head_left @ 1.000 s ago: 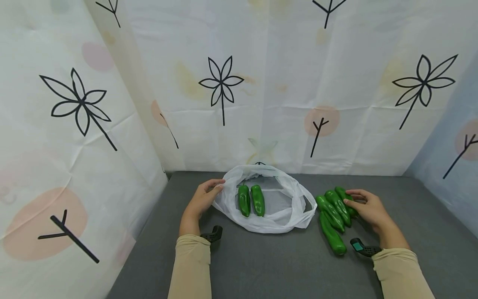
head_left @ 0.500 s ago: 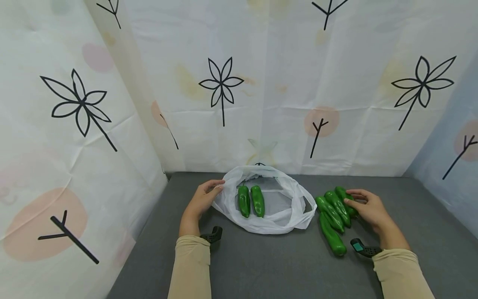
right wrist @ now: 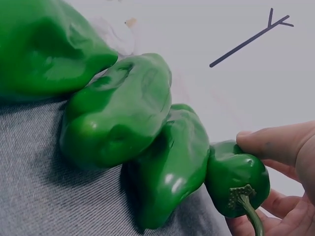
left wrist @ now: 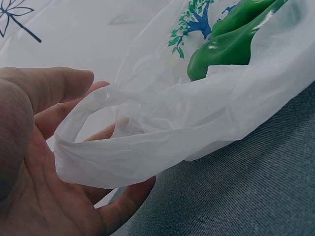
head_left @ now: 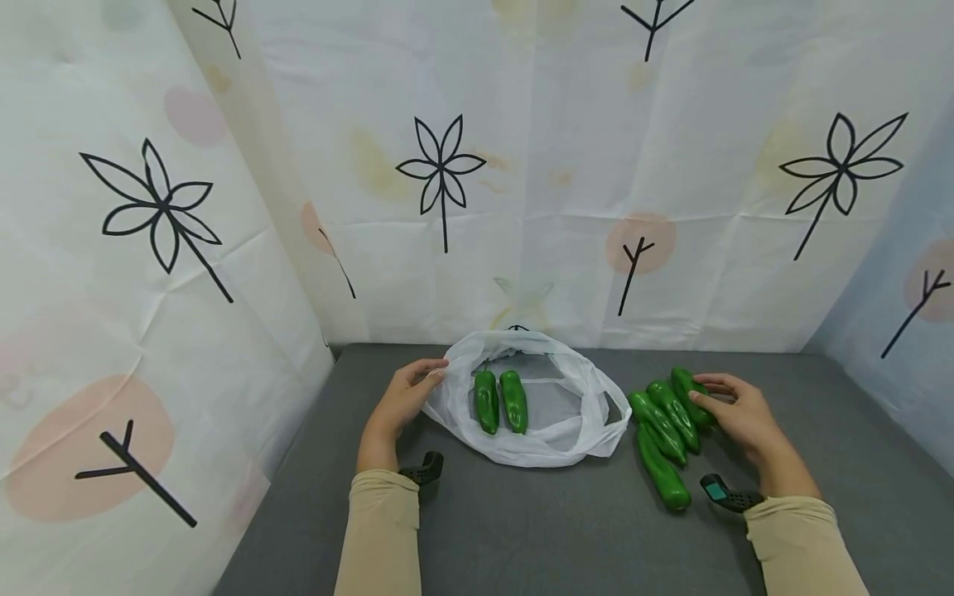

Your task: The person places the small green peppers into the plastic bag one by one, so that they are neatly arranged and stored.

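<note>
A white plastic bag (head_left: 477,443) lies with its mouth open, two green peppers (head_left: 487,402) inside. At its left rim my left hand (head_left: 402,397) touches the plastic; in the left wrist view, relaxed fingers lie behind a bag handle (left wrist: 118,162) and the thumb stands apart from it. My right hand (head_left: 741,414) pinches the rightmost green pepper (head_left: 687,393) between thumb and fingers. In the right wrist view this pepper's stem end (right wrist: 241,194) faces the camera. Several other green peppers (head_left: 663,472) lie side by side to its left.
A dark grey table (head_left: 537,530) bears everything. Behind it hangs a pale cloth backdrop (head_left: 551,273) with printed flowers and twigs, with more cloth at both sides. The loose peppers stand just right of the bag.
The pepper in my right hand has tilted and risen slightly. My left hand and the bag hold still.
</note>
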`<state>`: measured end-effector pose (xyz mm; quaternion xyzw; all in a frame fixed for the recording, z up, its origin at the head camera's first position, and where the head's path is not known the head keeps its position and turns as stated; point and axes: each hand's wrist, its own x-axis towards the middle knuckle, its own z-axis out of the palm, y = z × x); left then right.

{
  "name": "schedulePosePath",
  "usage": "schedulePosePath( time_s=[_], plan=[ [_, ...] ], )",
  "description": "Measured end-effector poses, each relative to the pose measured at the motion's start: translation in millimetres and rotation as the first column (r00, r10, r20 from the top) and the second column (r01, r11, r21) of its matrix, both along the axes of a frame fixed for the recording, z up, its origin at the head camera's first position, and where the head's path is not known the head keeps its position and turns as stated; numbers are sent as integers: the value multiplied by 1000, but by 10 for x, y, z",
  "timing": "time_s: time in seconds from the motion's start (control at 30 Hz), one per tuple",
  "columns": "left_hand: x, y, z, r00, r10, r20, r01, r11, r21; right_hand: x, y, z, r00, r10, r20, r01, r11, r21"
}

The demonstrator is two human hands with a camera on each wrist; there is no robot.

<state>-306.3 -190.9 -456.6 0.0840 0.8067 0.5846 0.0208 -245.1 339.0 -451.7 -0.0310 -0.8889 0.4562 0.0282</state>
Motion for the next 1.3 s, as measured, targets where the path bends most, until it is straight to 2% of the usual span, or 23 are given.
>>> schedulePosePath(
  time_s=[0.47, 0.97, 1.17, 1.3],
  plan=[
    [2, 0, 3, 1000, -6, 3, 6, 1000, 0, -3, -80, 94, 998, 3, -58, -4, 1000, -19],
    [-7, -8, -1, 1000, -11, -1, 11, 1000, 1, -21, -277, 207, 995, 37, -97, -45, 996, -79],
    [-8, -9, -5, 1000, -11, 4, 11, 1000, 5, -27, -339, 233, 993, 72, -90, -81, 992, -98],
    [-8, -3, -9, 1000, -7, 8, 7, 1000, 3, -42, -394, 238, 995, 60, -84, -69, 991, -114]
  ],
)
